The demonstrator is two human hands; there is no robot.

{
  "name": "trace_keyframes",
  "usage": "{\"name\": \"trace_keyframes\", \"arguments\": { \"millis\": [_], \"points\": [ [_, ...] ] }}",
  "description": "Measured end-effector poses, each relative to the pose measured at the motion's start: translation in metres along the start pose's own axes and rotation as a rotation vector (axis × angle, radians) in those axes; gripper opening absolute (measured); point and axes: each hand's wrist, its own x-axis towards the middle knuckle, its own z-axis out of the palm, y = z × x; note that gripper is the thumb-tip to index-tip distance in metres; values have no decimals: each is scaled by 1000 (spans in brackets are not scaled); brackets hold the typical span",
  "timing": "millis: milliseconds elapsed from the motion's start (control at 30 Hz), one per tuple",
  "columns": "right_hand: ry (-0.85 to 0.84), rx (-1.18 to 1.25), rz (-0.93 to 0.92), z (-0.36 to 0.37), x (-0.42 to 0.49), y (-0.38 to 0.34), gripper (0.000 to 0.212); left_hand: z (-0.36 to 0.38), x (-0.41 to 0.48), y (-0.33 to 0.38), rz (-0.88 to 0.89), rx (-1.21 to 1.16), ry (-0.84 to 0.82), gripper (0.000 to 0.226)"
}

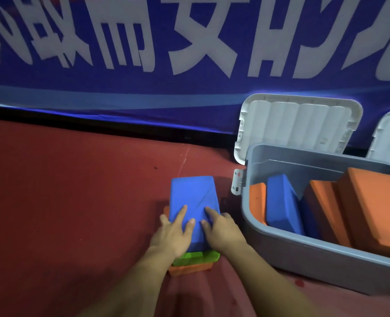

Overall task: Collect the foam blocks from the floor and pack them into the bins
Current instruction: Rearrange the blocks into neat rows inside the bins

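Fingers (182, 212) of the left hand (174, 234) and right hand (221, 229) lie on the blue block (193, 193), outer ones bent over its side edges, gripping it. It tops a stack with a green block (189, 259) and an orange block (189, 269), on the floor (75, 191) just left of the bin (304, 250). Step judged: lifting the stack. The next move calls for even squeeze, then a carry rightward over the bin's near wall. Outer fingertips are hidden; the bin's right end is cut off.
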Motion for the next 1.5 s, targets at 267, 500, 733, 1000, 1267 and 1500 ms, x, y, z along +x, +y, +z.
{"name": "trace_keyframes", "arguments": {
  "millis": [267, 500, 733, 1000, 1267, 1500],
  "points": [
    [481, 205, -116, -74, -15, 12, 34, -25, 5, 94, 361, -165, 524, 74],
    [781, 85, 66, -144, -31, 112, 32, 38, -8, 213, 609, -200, 411, 64],
    [917, -48, 514, -205, -68, 226, 50, 105, -45, 324, 693, -277, 116, 81],
    [715, 63, 760, -223, -92, 290, 57, 151, -59, 353, 663, -278, -208, 58],
    [776, 198, 487, -219, -77, 243, 53, 114, -51, 338, 612, -461, -123, 57],
    [840, 236, 110, -186, -37, 131, 59, 1, -26, 269, 503, -352, 202, 55]
  ]
}}
